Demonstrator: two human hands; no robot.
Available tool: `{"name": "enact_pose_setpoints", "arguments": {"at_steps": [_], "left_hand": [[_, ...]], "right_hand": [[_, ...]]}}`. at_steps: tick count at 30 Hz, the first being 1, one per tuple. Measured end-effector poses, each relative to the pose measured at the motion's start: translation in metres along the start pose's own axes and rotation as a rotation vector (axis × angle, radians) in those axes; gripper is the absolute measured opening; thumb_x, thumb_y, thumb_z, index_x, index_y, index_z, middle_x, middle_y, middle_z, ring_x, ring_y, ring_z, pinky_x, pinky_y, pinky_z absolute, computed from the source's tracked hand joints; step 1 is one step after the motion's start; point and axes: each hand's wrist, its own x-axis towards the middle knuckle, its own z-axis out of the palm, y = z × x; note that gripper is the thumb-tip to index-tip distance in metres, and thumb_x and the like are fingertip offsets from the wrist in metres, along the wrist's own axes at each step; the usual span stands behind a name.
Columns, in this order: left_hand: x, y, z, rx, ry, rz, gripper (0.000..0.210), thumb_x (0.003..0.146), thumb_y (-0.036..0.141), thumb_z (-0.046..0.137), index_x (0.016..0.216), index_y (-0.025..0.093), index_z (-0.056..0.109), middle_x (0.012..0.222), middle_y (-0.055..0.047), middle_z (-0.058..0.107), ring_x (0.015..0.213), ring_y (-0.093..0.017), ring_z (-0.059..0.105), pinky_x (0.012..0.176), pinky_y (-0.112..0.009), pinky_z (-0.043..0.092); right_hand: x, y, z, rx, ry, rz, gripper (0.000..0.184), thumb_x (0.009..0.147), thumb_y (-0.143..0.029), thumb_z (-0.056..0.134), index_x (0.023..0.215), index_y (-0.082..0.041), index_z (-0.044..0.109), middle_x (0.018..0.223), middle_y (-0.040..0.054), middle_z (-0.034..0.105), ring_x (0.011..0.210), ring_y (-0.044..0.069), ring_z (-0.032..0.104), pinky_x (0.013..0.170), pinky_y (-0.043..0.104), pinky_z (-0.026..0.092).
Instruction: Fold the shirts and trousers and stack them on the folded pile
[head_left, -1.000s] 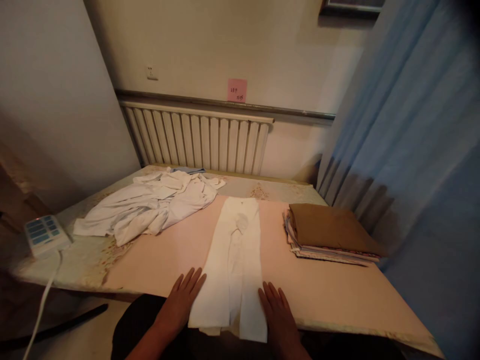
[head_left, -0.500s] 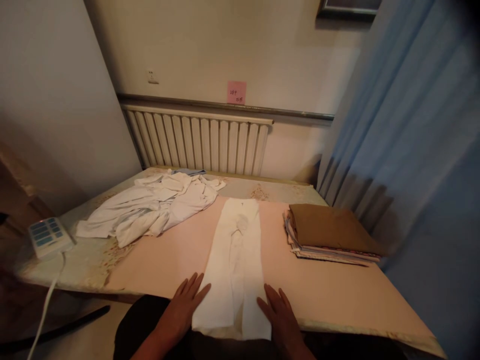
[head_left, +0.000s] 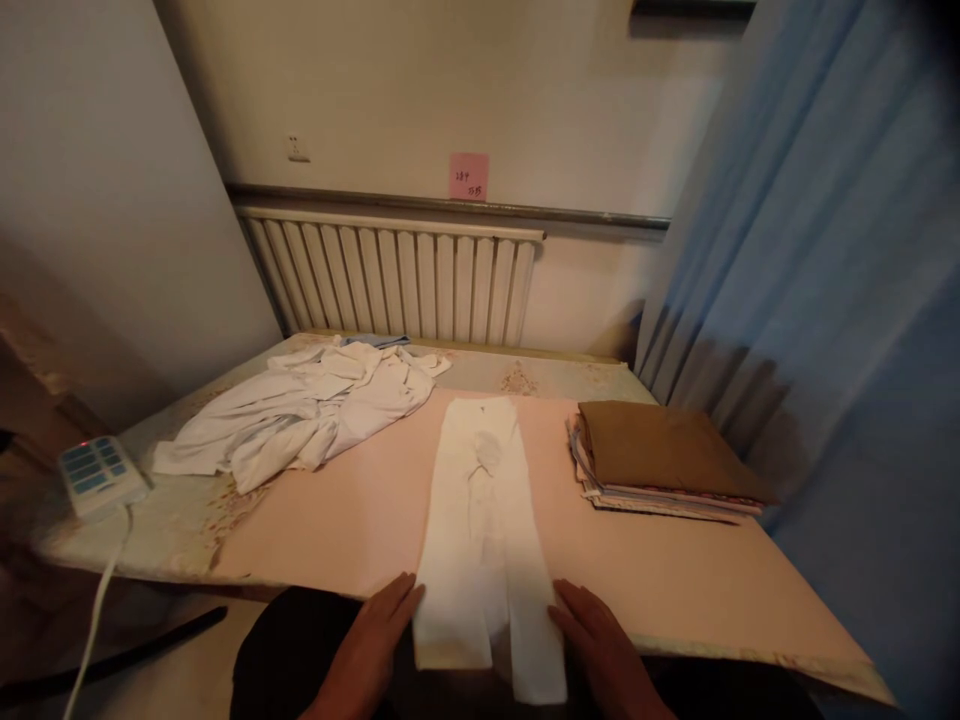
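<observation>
A pair of white trousers point(head_left: 480, 540) lies lengthwise on the pink tabletop sheet, its two leg ends toward me at the front edge. There is a rumpled patch near its upper middle. My left hand point(head_left: 379, 635) rests beside the left leg, fingers stretched and their tips at the fabric's edge. On the other side, my right hand point(head_left: 600, 640) lies with extended fingers touching the edge of the right leg. Neither hand visibly grips the cloth. The right leg end reaches a little lower than the left one.
Crumpled white clothes point(head_left: 322, 410) lie at the back left. A stack of folded cloth or sheets with a brown top point(head_left: 667, 455) sits at the right. A power strip point(head_left: 100, 475) with a cord is at the left edge. A blue curtain point(head_left: 825, 300) borders the right.
Both hands have shifted right and slightly toward me, with the fingers less spread. The trousers' lower ends have swung right, and a gap between the legs now shows more clearly.
</observation>
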Motion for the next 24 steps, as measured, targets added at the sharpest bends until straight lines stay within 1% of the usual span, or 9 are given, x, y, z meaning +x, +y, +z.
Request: {"name": "enact_pose_setpoints", "arguments": {"at_steps": [2,4,5,7,9,11,15,21,24], "left_hand": [[0.011,0.004,-0.004,-0.134,0.025,-0.121,0.049,0.091,0.011,0.034,0.131,0.028,0.055,0.131,-0.004,0.06,0.12,-0.018,0.056,0.102,-0.035,0.046],[0.03,0.011,-0.01,-0.271,0.011,-0.238,0.038,0.093,0.021,0.036,0.123,0.023,0.06,0.124,-0.005,0.064,0.115,-0.019,0.058,0.101,-0.033,0.046],[0.042,0.015,-0.013,-0.322,0.013,-0.323,0.035,0.094,0.024,0.037,0.12,0.022,0.062,0.121,-0.006,0.065,0.113,-0.02,0.059,0.1,-0.033,0.046],[0.066,0.021,-0.018,-0.401,-0.034,-0.479,0.031,0.092,0.024,0.04,0.114,0.018,0.062,0.114,-0.007,0.068,0.106,-0.019,0.061,0.095,-0.03,0.046],[0.088,0.023,-0.02,-0.442,-0.119,-0.673,0.027,0.089,0.02,0.044,0.108,0.017,0.063,0.104,-0.005,0.07,0.097,-0.018,0.064,0.088,-0.027,0.047],[0.104,0.021,-0.018,-0.441,-0.147,-0.787,0.026,0.087,0.018,0.046,0.108,0.016,0.062,0.099,-0.005,0.071,0.093,-0.017,0.065,0.084,-0.026,0.046],[0.119,0.011,-0.011,-0.448,-0.166,-0.873,0.024,0.086,0.023,0.05,0.105,0.015,0.062,0.097,-0.006,0.071,0.091,-0.018,0.066,0.078,-0.024,0.046],[0.124,0.008,-0.008,-0.452,-0.186,-0.876,0.024,0.082,0.028,0.057,0.103,0.016,0.061,0.1,-0.007,0.07,0.096,-0.019,0.065,0.079,-0.025,0.045],[0.125,0.007,-0.004,-0.447,-0.194,-0.875,0.024,0.081,0.025,0.058,0.103,0.016,0.06,0.098,-0.006,0.07,0.094,-0.019,0.065,0.078,-0.025,0.045]], "right_hand": [[0.007,0.006,-0.008,-0.002,0.037,-0.068,0.047,0.091,-0.015,0.039,0.129,-0.034,0.056,0.134,0.0006,0.057,0.12,0.019,0.057,0.094,0.036,0.053],[0.022,0.01,-0.011,-0.003,0.062,-0.063,0.046,0.089,-0.012,0.039,0.126,-0.028,0.059,0.133,0.0041,0.059,0.119,0.019,0.057,0.096,0.036,0.052],[0.031,0.012,-0.011,-0.005,0.071,-0.039,0.044,0.089,-0.012,0.039,0.124,-0.025,0.061,0.131,0.0056,0.06,0.119,0.019,0.057,0.096,0.036,0.051],[0.049,0.015,-0.006,-0.01,0.091,0.018,0.04,0.089,-0.013,0.04,0.12,-0.021,0.063,0.128,0.0079,0.061,0.117,0.02,0.058,0.097,0.038,0.051],[0.064,0.016,0.001,-0.011,0.118,0.052,0.037,0.089,-0.014,0.04,0.118,-0.019,0.063,0.126,0.0092,0.063,0.115,0.021,0.059,0.097,0.04,0.05],[0.074,0.016,0.007,-0.009,0.138,0.065,0.036,0.089,-0.014,0.04,0.115,-0.019,0.064,0.122,0.0096,0.064,0.112,0.021,0.06,0.095,0.041,0.05],[0.079,0.013,0.01,0.004,0.139,0.075,0.033,0.088,-0.013,0.042,0.112,-0.02,0.064,0.117,0.0089,0.066,0.108,0.021,0.06,0.093,0.041,0.049],[0.077,0.011,0.007,0.02,0.121,0.051,0.031,0.089,-0.012,0.042,0.11,-0.02,0.064,0.116,0.0088,0.066,0.109,0.022,0.059,0.093,0.042,0.048],[0.078,0.01,0.006,0.02,0.121,0.056,0.031,0.088,-0.012,0.042,0.109,-0.02,0.064,0.115,0.0086,0.066,0.109,0.022,0.058,0.094,0.042,0.047]]}}
